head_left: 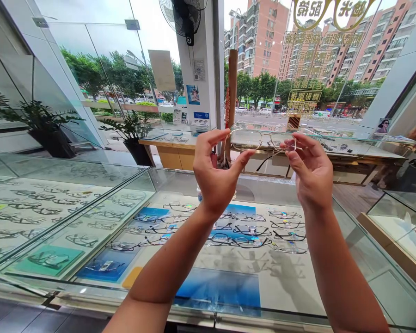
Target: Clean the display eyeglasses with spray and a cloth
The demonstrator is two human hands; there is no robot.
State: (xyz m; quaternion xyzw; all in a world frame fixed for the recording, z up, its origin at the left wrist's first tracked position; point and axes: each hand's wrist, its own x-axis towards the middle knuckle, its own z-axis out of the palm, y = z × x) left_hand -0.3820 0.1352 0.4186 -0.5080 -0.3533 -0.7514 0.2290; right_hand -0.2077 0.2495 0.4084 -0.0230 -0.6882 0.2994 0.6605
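I hold a pair of thin gold-rimmed glasses [260, 139] up at chest height, above a glass display counter [180, 185]. My left hand [217, 173] pinches the left end of the frame between thumb and fingers. My right hand [310, 169] grips the right end, fingers curled round the rim and hinge. A dark temple arm hangs down below the frame between my hands. The lenses look clear and face the window.
The glass counter below holds several rows of spectacle frames on blue and white pads. A second case [38, 203] runs along the left. Behind stand a far counter [180, 148], potted plants [45, 125], a wall fan [185, 16] and street windows.
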